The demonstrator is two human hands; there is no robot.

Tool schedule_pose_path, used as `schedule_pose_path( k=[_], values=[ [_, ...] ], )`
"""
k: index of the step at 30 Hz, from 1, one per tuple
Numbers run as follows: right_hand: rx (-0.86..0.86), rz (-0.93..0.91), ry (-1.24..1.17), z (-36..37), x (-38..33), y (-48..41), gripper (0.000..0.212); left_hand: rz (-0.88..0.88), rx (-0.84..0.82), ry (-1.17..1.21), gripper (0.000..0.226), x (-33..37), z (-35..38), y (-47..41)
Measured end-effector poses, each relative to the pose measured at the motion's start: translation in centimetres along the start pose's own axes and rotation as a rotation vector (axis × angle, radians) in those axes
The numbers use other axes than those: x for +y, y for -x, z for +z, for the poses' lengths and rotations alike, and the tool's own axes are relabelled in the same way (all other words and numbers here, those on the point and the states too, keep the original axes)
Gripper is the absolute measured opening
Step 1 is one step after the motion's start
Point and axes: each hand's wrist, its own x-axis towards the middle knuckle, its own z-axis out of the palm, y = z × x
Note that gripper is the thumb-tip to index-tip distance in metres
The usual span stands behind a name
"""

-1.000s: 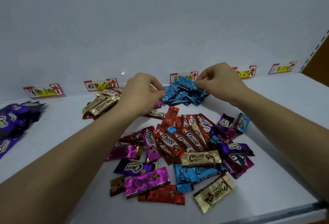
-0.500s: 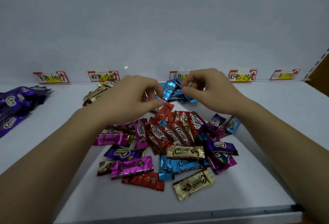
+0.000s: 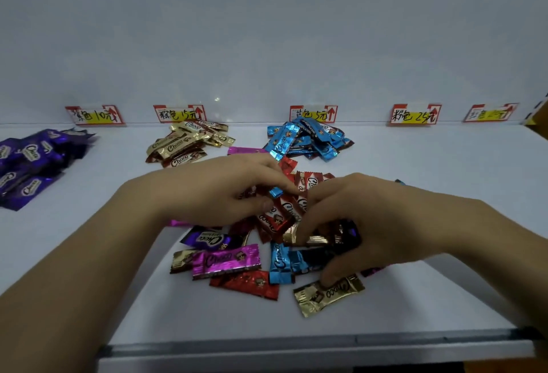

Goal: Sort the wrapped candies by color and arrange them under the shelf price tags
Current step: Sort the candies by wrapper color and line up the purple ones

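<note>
A mixed pile of wrapped candies (image 3: 275,221) lies mid-shelf, with a pink candy (image 3: 226,260), a red one (image 3: 246,282), a blue one (image 3: 280,263) and a gold one (image 3: 329,295) at its near side. My left hand (image 3: 213,191) reaches into the pile and pinches a small blue candy (image 3: 275,192) between thumb and forefinger. My right hand (image 3: 376,224) covers the pile's right side. Its bent fingertips touch another gold candy (image 3: 305,237) and its thumb lies on the near gold one. Whether it grips anything is hidden.
Sorted heaps lie by the back wall: purple (image 3: 29,159), gold (image 3: 186,141), blue (image 3: 305,141). Price tags (image 3: 313,113) line the wall; two at the right (image 3: 415,114) have bare shelf below. A stray pink candy (image 3: 246,150) lies between heaps. The shelf's front edge (image 3: 296,346) is near.
Both hands have drawn back from the blue heap at the wall to the mixed pile. The left now pinches a blue candy; the right has come down on the gold ones.
</note>
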Motion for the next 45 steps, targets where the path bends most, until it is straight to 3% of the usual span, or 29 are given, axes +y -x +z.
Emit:
schedule_pose_path(
  k=[10,14,27,37,45],
  values=[
    [0.199,-0.042,-0.033,1.6,0.7,0.1,0.020,0.030,0.031,-0.042,0.042,-1.8,0.4,-0.2],
    [0.301,-0.042,-0.115,2.0,1.3,-0.3,0.011,0.070,0.067,-0.006,0.030,-1.3,0.0,0.0],
    [0.604,0.238,-0.522,2.2,2.7,-0.9,0.022,0.018,0.152,0.066,0.011,-1.4,-0.2,0.4],
    [0.720,0.325,-0.672,2.2,3.4,-1.0,0.007,-0.084,0.241,0.297,0.041,-0.2,-1.6,0.7],
    [0.906,0.429,-0.631,1.5,3.7,-0.8,0.019,-0.241,0.477,0.541,0.036,-0.7,-1.7,0.2]
  ],
)
